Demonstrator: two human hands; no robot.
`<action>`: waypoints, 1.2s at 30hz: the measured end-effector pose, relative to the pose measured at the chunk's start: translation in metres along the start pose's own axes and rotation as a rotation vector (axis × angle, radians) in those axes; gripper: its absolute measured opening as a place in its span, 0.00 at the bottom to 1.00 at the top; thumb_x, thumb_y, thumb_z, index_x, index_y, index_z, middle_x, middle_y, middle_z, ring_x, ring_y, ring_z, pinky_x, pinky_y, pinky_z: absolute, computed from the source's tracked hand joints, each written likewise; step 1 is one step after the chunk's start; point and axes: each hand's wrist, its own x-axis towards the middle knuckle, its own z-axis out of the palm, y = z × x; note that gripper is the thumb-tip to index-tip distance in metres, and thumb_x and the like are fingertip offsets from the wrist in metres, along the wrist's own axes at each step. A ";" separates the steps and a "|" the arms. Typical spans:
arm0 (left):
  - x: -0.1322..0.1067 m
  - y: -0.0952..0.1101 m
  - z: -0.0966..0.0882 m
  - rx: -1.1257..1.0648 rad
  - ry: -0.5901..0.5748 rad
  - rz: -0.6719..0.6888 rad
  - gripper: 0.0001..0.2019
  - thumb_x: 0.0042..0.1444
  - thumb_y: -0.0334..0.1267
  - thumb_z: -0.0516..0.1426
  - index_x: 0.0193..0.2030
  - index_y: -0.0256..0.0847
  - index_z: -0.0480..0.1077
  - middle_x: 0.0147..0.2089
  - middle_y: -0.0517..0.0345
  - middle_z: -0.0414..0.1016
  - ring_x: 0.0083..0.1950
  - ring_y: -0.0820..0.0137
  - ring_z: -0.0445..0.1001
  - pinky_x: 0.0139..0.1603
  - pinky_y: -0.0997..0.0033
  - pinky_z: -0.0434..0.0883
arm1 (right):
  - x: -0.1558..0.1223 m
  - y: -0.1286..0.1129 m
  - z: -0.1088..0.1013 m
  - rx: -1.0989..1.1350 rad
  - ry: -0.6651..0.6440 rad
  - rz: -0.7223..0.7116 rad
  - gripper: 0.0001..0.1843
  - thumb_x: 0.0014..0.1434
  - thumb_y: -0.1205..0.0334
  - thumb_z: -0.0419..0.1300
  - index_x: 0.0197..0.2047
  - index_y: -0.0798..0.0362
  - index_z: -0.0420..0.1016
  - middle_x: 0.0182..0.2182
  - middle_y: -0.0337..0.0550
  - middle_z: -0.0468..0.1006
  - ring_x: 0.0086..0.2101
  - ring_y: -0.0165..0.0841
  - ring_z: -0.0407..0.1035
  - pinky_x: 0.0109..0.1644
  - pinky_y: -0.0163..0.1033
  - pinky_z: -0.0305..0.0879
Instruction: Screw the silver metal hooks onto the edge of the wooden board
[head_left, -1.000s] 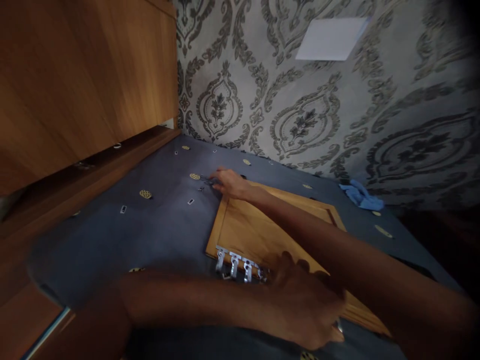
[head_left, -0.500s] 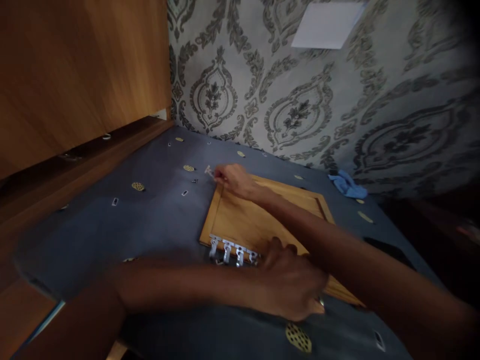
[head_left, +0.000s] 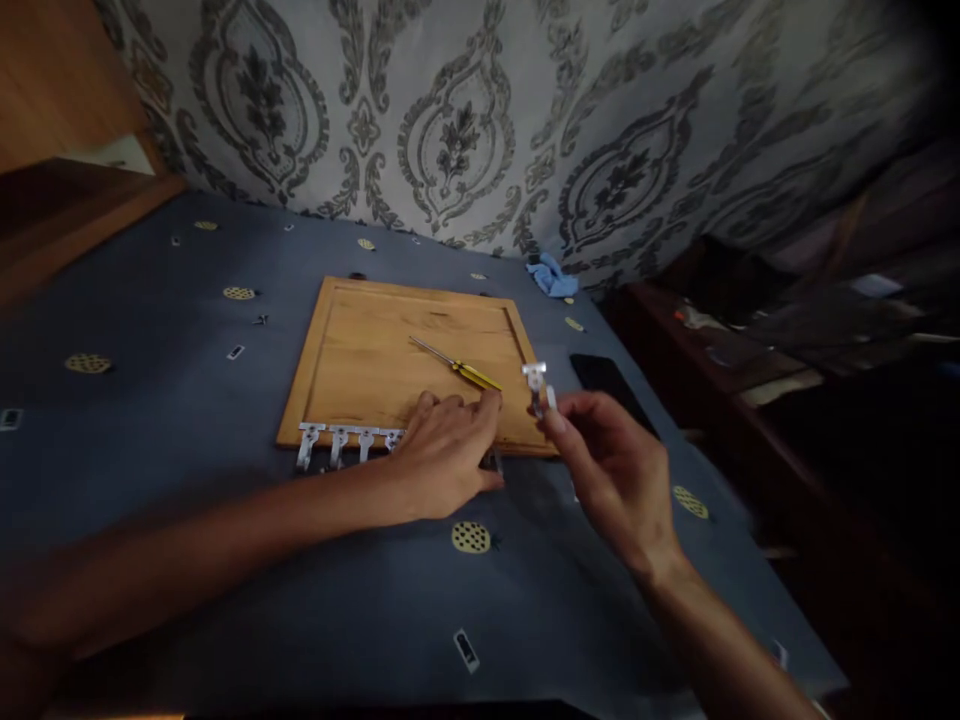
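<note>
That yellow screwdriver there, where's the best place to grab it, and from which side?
Probably by the thick yellow handle, from above and the right: the screwdriver lies on the wooden panel with its handle nearer and to the right, its thin shaft leading away. The left hand crowds the near side.

Panel point(head_left: 375, 350) on table point(head_left: 180, 440); screwdriver point(head_left: 466, 370) on panel; hinges point(head_left: 339, 440) along front.

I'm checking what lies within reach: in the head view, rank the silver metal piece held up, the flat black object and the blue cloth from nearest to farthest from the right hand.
1. Metal piece: in the right hand, at its fingertips.
2. Flat black object: just beyond the hand.
3. Blue cloth: farthest back, near the wall.
</note>
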 end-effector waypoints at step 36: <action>-0.008 -0.002 0.001 -0.020 0.078 0.137 0.25 0.60 0.44 0.63 0.60 0.36 0.67 0.65 0.42 0.70 0.61 0.53 0.71 0.59 0.57 0.68 | 0.095 -0.064 0.085 -0.271 -0.603 -0.461 0.07 0.65 0.62 0.58 0.36 0.52 0.75 0.32 0.40 0.81 0.31 0.31 0.73 0.35 0.35 0.64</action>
